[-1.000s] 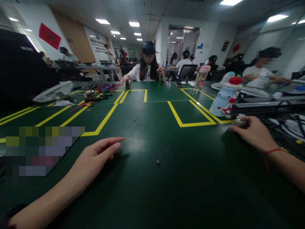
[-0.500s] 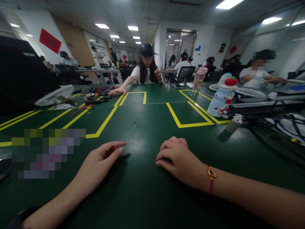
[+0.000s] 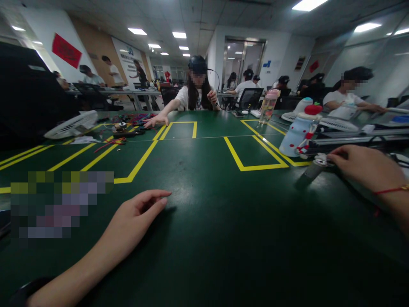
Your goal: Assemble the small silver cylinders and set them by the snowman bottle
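Note:
My left hand (image 3: 139, 213) rests low over the green table (image 3: 204, 238), its index finger and thumb stretched out with a small gap and nothing between them. On the right, my right hand (image 3: 364, 166) has thumb and fingertips pinched at the silver top of a small grey metal cylinder (image 3: 309, 174). That cylinder stands on the table and looks slightly tilted in this view. A light blue bottle (image 3: 294, 134) with a red top stands just behind it. Part of my right fingers' grip is hidden behind the hand.
Yellow tape (image 3: 262, 167) marks boxes on the table. Wires and small parts (image 3: 128, 125) lie at the far left near a white fan (image 3: 72, 124). Metal rails (image 3: 354, 138) lie at right, with a clear pink-lidded bottle (image 3: 269, 106) farther back. A person (image 3: 196, 89) reaches across opposite.
My right hand has moved from the table's middle to the right and onto the grey cylinder's top. My left hand stays nearly still. The view has shifted slightly.

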